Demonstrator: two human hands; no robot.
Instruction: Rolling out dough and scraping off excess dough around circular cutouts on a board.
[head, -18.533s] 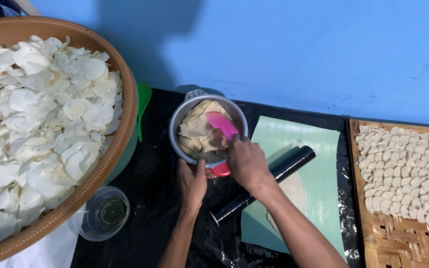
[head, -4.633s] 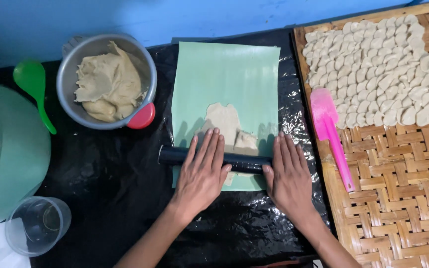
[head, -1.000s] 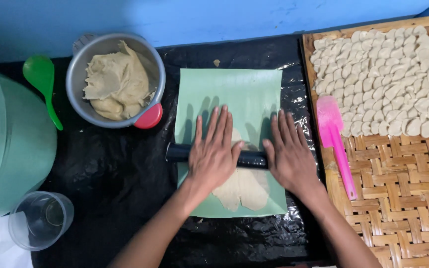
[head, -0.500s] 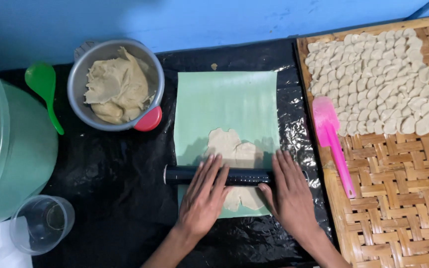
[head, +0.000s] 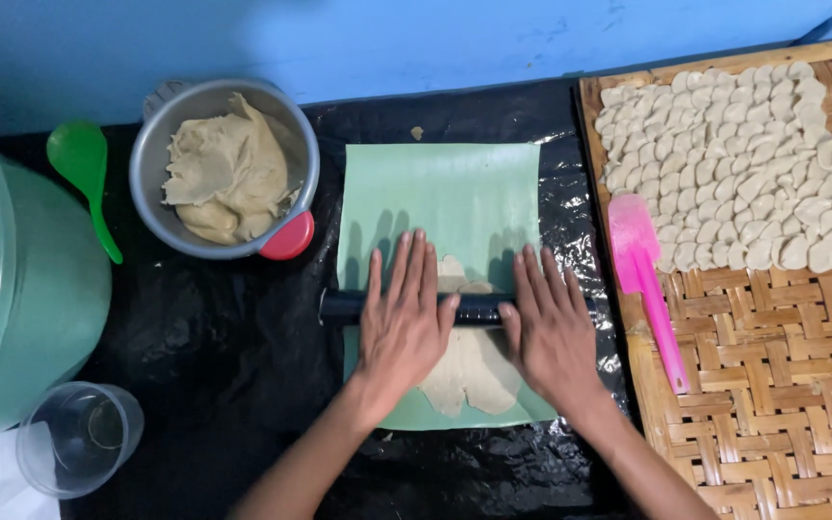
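Centre frame, on the green sheet (head: 440, 197), my left hand (head: 402, 323) and right hand (head: 553, 332) lie flat, fingers spread, gripping nothing, pressing the black rolling pin (head: 344, 307) across flattened dough (head: 469, 371).

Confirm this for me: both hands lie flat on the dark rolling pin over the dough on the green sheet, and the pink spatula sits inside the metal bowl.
Wrong on one point. The head view shows the pink spatula lying on the woven bamboo tray, not in the metal bowl. The rest holds: left hand and right hand lie flat on the dark rolling pin over the dough on the green sheet.
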